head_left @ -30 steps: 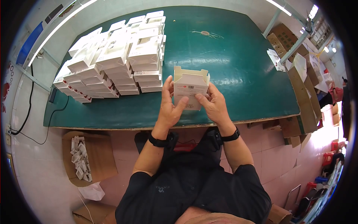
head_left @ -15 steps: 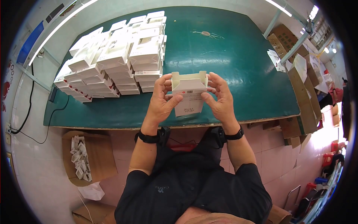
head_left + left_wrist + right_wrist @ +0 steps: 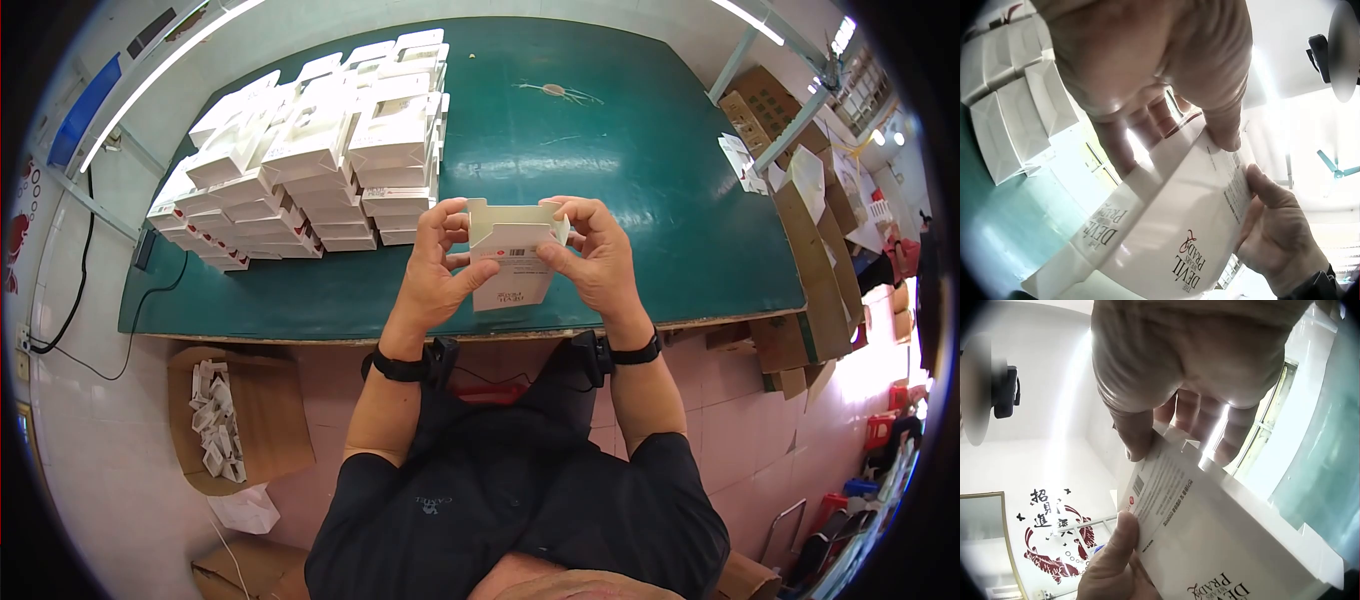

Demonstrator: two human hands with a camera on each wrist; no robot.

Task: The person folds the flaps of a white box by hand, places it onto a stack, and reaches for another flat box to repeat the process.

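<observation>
- White carton [image 3: 510,262] is held upright between both hands, above the table's near edge, its long axis vertical.
- Left hand [image 3: 432,272] and right hand [image 3: 597,262] are clamped on opposite sides (equally near), fingers curled at its open top flaps.

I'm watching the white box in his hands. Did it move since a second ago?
Yes. The white box sits a bit higher against the green table's near edge, and its top flaps are folded further in.

Green-topped table [image 3: 620,180] on a pinkish tiled floor [image 3: 120,480] – white walls, strip lights [image 3: 745,18] overhead
</observation>
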